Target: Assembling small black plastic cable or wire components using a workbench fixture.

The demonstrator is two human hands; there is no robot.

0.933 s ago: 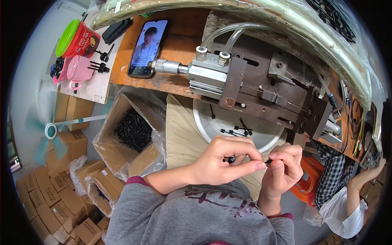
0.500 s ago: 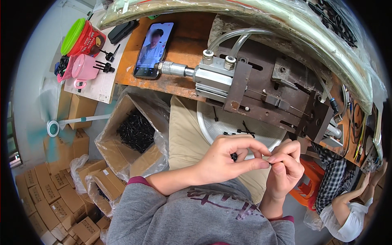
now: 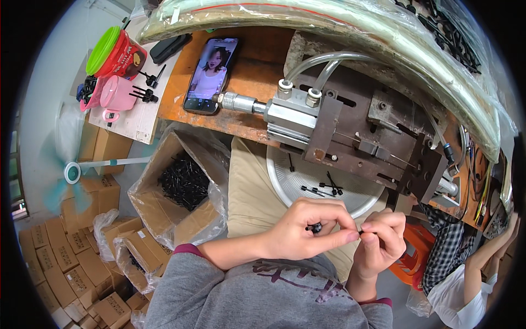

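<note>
My left hand (image 3: 290,233) is closed, with a black plastic part (image 3: 314,227) tucked between its curled fingers and palm. Its thumb and forefinger meet the fingertips of my right hand (image 3: 381,244), which is pinched shut. Between the two hands sits a tiny dark piece (image 3: 360,232), too small to name. Both hands are just above my lap, in front of a white perforated basket (image 3: 280,174) holding several black stemmed parts (image 3: 329,190). Beyond the basket, a steel clamping fixture (image 3: 350,148) with a silver air cylinder (image 3: 293,118) is mounted on the bench.
An open carton (image 3: 150,189) of black parts stands left of the basket. On the wooden bench (image 3: 257,66) lie a lit phone (image 3: 211,77), a pink cup (image 3: 116,93) and a red tub (image 3: 125,60). A fan (image 3: 72,172) and stacked cartons (image 3: 68,252) are at left; another person (image 3: 466,290) sits at right.
The view has shifted slightly, and the phone's picture is different. My hands keep the same pinch, and more of the black part shows in my left hand.
</note>
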